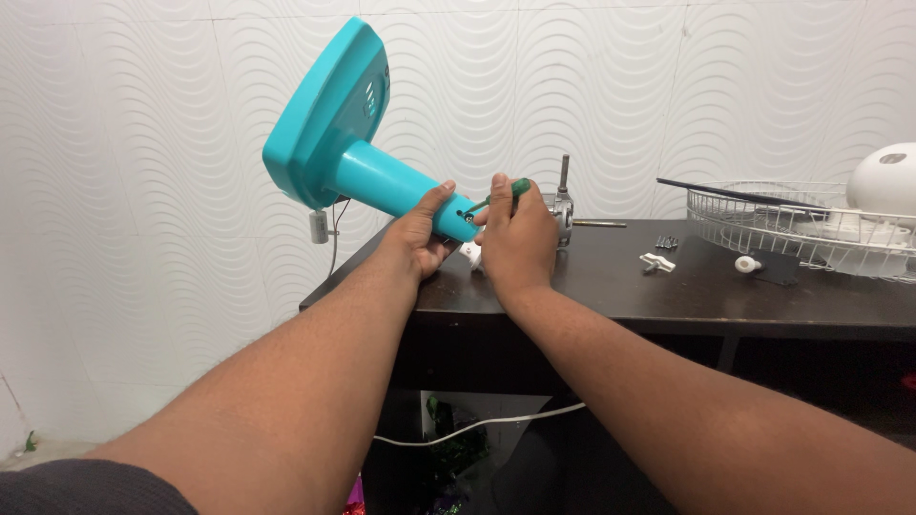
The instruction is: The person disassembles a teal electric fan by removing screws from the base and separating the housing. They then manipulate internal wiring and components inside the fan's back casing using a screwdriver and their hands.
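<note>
Just left of the frame's centre, the left hand [418, 236] is wrapped around the narrow neck of a turquoise fan stand [348, 143], fingers curled under and thumb stretched along the top, clamped firmly on the plastic. The stand is held tilted off the table, its broad flat base lifted toward the upper left of the frame against the white wavy wall tiles [143, 143] and its neck slanting down toward the centre. Right beside it, touching the neck's lower end, the right hand [518, 238] is closed around a screwdriver with a green handle [496, 197], fingers bunched together on the handle, the tip pressed at the end of the neck close to the left thumb. A small white plastic part [470, 252] shows just under the two hands; whether a finger grips it cannot be told. Behind the right hand, a grey metal motor piece with a shaft [563, 202] stands up from the dark wooden table [687, 286]. Further toward the right of the frame lie a few small dark screws [667, 242], a white wing-shaped fastener [656, 262] and a white round knob [747, 264]. At the far right edge a white wire fan guard [763, 215] rests on the table with a white domed housing [883, 181] sitting in it. In the lower centre a white cable [477, 425] hangs below the table
</note>
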